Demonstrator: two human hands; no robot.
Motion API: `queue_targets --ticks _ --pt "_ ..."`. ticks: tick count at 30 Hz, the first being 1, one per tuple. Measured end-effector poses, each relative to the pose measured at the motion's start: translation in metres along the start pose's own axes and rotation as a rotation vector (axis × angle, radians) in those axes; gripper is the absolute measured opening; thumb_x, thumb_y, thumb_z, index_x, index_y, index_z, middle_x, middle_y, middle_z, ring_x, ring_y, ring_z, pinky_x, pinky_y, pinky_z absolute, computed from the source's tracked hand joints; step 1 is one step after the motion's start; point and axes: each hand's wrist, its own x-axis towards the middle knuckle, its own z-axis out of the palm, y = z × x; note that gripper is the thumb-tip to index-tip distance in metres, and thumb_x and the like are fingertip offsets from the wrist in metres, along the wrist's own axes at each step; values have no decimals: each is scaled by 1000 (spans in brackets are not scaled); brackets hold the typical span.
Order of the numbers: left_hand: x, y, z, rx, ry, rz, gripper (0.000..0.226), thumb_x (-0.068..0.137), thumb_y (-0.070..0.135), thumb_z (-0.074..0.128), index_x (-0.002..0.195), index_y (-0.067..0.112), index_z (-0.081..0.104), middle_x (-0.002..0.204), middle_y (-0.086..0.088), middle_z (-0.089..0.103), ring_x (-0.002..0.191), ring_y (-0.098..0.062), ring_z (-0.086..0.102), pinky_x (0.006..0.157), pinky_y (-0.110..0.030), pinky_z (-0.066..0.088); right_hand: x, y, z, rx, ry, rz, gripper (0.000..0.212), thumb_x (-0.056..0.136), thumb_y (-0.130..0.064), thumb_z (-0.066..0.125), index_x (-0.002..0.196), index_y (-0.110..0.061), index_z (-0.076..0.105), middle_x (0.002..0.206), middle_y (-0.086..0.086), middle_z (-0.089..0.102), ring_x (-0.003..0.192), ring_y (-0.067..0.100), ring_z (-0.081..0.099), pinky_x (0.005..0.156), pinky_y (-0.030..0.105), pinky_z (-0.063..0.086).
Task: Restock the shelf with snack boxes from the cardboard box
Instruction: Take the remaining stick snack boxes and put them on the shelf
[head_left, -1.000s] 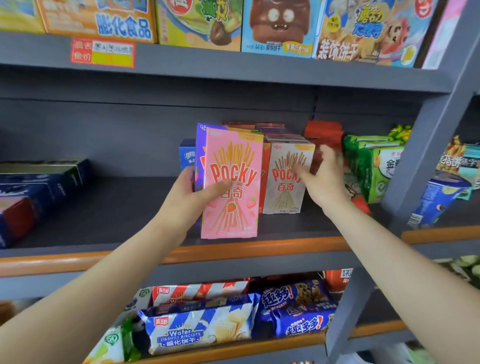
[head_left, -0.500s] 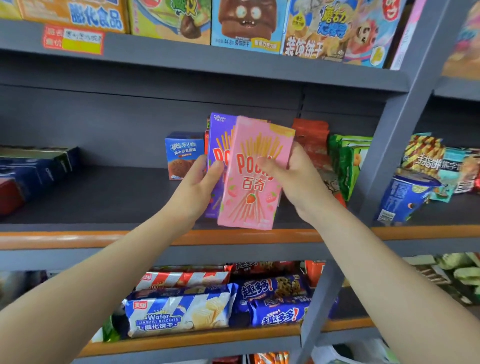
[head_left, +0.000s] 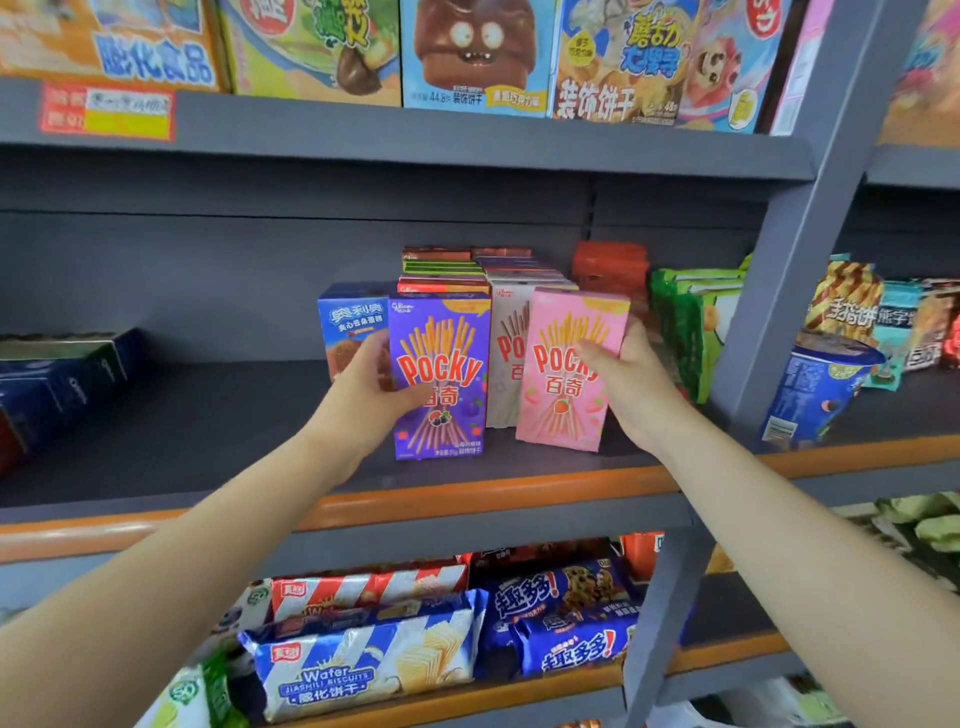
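Pink Pocky box (head_left: 569, 374) passed from left to right hand (head_left: 636, 384), which grips it upright, slightly tilted, by its right edge; left hand (head_left: 363, 400) grips purple Pocky box (head_left: 441, 374), standing on shelf (head_left: 467, 501), just left of it; open slot lies behind pink

Two Pocky boxes are stood upright near the front of the middle shelf (head_left: 208, 431). The left box (head_left: 441, 374) is held by the left hand (head_left: 363, 395) at its 9 o'clock side; the right box (head_left: 569, 374), tilted, is held by the right hand (head_left: 631, 384) at its 3 o'clock side. Between and behind them a third box (head_left: 506, 358) is stood, with rows of boxes (head_left: 467, 267) at 12 o'clock. A biscuit box (head_left: 350, 322) is set behind the left hand. Bags (head_left: 691, 322) are placed at 3 o'clock. Wafer packs (head_left: 363, 670) are laid on the shelf below.
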Motion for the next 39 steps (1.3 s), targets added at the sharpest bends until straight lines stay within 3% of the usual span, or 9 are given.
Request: queue_targets --ticks 6,11,18,22,25,28,31,35,39 --pt "1 1 6 221 68 49 88 68 11 79 136 23 26 129 -4 42 114 -21 53 91 -45 50 7 1 3 -40 -115 9 72 83 -5 64 136 -30 21 100 -14 64 100 6 60 83 29 49" --pt "7 -1 14 186 31 54 81 65 11 81 129 23 32 94 25 51 87 1 58 60 -12 43 7 6 17 -53 -180 52 89 73 5 70 140 -26 20 107 -13 59 103 3 56 88 30 44" --pt "14 -8 17 162 -8 -5 81 71 14 77 134 25 27 94 26 52 79 8 55 48 -4 41 8 8 29 -44 -191 50 81 71 0 74 136 -21 30 111 -8 60 107 9 56 86 27 46" --pt "16 -10 16 220 -60 -23 87 73 16 76 139 21 20 112 10 57 92 -2 58 70 -18 49 3 6 30 -201 -105 60 76 71 -22 79 131 -20 32 100 -20 55 97 -2 54 69 15 39" --pt "15 -10 17 286 -72 -88 86 74 19 75 139 18 19 123 -1 57 105 -16 59 84 -34 50 -2 3 27 -338 -41 19 86 67 -33 81 134 -17 30 108 -15 57 111 12 54 84 27 43" --pt "8 -5 15 345 5 -74 104 72 21 77 145 14 3 129 -2 54 113 -23 56 89 -34 43 -17 -5 17 -424 -10 -50 99 67 -41 79 143 -19 17 140 -1 44 128 16 41 105 38 37" --pt "-4 4 13 447 95 4 113 72 24 77 145 9 -9 135 -7 47 121 -28 48 99 -39 38 -44 -13 1 -490 -10 -183 86 77 -38 71 143 -15 21 144 3 37 128 15 40 103 30 34" --pt "-43 17 17 630 310 323 75 79 18 64 139 -2 24 129 -18 48 122 -35 41 105 -36 27 -92 -18 -24 -504 11 -458 44 86 -24 60 126 -11 46 126 1 52 111 4 48 91 16 42" --pt "-108 7 42 656 322 732 37 79 10 52 116 5 49 113 -20 57 106 -32 48 92 -27 28 -142 -1 -42 -454 -39 -643 19 87 -16 53 102 -5 57 95 -7 56 83 8 56 68 22 46"
